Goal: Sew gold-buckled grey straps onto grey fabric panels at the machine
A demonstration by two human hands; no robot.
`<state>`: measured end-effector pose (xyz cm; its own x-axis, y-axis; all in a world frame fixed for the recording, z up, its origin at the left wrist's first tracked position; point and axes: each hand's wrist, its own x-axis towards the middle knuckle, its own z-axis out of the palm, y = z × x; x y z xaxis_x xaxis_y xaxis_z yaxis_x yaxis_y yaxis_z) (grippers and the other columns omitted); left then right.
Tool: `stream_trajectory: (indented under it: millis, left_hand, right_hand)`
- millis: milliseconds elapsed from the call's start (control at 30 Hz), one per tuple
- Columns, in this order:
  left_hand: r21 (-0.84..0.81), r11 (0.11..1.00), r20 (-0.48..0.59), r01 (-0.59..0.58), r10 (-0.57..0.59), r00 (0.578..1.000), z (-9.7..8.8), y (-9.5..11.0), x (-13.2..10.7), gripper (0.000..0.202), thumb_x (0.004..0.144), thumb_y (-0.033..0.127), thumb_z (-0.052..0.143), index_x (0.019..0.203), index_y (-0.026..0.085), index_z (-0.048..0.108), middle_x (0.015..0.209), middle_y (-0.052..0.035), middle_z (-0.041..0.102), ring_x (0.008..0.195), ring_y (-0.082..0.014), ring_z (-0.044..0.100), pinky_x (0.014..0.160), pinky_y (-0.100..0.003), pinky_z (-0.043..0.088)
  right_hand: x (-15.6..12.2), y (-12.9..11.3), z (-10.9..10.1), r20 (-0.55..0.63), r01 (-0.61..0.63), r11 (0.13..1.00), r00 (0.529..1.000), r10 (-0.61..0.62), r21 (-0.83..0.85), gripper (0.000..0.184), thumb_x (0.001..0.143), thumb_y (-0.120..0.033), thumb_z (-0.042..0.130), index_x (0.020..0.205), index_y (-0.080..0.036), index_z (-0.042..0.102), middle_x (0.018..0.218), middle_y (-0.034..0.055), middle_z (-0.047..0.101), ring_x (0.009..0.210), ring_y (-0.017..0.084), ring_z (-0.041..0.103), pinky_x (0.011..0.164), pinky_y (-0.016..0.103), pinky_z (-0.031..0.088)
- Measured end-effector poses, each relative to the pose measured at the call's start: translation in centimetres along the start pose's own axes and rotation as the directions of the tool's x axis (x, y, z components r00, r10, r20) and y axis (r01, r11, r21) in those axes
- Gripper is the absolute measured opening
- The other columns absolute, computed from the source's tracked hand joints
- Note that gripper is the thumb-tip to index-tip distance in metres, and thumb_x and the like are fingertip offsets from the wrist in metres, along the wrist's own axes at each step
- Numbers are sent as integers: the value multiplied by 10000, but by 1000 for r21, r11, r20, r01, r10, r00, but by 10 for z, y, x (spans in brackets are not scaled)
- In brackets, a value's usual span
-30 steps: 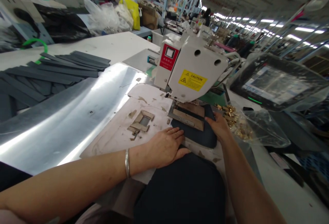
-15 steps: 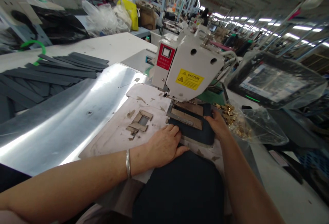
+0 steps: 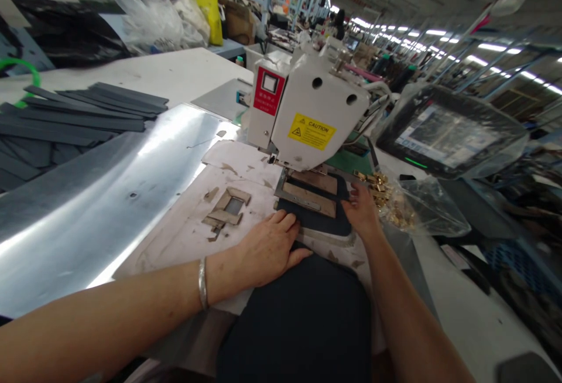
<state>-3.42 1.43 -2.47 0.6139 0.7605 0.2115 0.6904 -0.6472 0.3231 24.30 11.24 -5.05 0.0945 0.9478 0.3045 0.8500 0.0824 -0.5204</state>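
Observation:
A dark navy panel (image 3: 307, 223) with rounded corners lies under the metal clamp (image 3: 302, 202) of a white sewing machine (image 3: 320, 108). My left hand (image 3: 270, 248) rests palm down at the panel's front left corner, its thumb stretched out apart from the fingers. That thumb lies over the top of a second navy piece (image 3: 302, 318), which spreads toward my body. At the panel's right edge is my right hand (image 3: 360, 210), fingers apart and fingertips touching or very near the edge. Tan strips (image 3: 314, 184) sit within the clamp. The needle area is hidden behind the machine head.
Dark grey strips (image 3: 83, 116) are piled on the left beside a shiny metal plate (image 3: 144, 178). A bag of gold-coloured hardware (image 3: 395, 207) lies right of the machine, below a plastic-wrapped screen (image 3: 448, 137). Tan pieces form a frame (image 3: 228, 207) on the pale sheet.
The whole view has shifted, moving the scene slightly left. My right hand's fingers have spread and loosened at the panel's edge. My left hand stays by the panel's corner.

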Motion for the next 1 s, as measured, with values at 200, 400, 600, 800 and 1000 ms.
stream_trajectory:
  millis: [200,400,600,800,1000]
  left_hand:
    - [6,999,-23,-54,54,998,1,-3,2,509,978,530,345,1133,132,622,1041,-115,562,1019,-260,501,935,-405,433]
    - [20,999,-8,-28,28,1000,-3,-3,4,459,974,512,379,1097,154,638,1006,-99,567,991,-256,503,908,-400,437]
    - [20,999,-9,-39,40,999,-4,-4,4,447,981,498,374,1071,155,646,993,-101,573,982,-248,508,915,-396,428]
    - [19,998,-29,-57,57,998,1,-7,4,443,981,496,377,1065,155,647,994,-100,572,979,-244,506,920,-395,418]
    - [25,997,-37,-73,74,997,1,-8,6,435,983,487,382,1072,156,650,982,-99,579,979,-246,508,910,-389,418]
  right_hand:
    - [-62,-12,-39,148,312,950,939,-312,22,194,913,-279,471,948,-196,642,950,89,663,908,225,628,844,405,513]
    - [-98,-17,-46,151,469,883,875,-459,-35,158,933,-200,478,1026,-186,605,1050,122,647,1030,257,589,907,454,475]
    - [-105,-21,-47,156,459,887,881,-447,-55,185,937,-195,492,1075,-196,614,1060,111,655,1022,247,592,909,424,475]
    - [-80,-15,-42,180,439,892,891,-416,-109,90,865,-201,532,810,-204,603,957,106,634,1005,275,588,885,460,455]
    - [-59,-7,-35,288,437,893,874,-392,-110,72,760,-204,548,741,-226,482,1202,163,604,1317,319,427,1050,537,352]
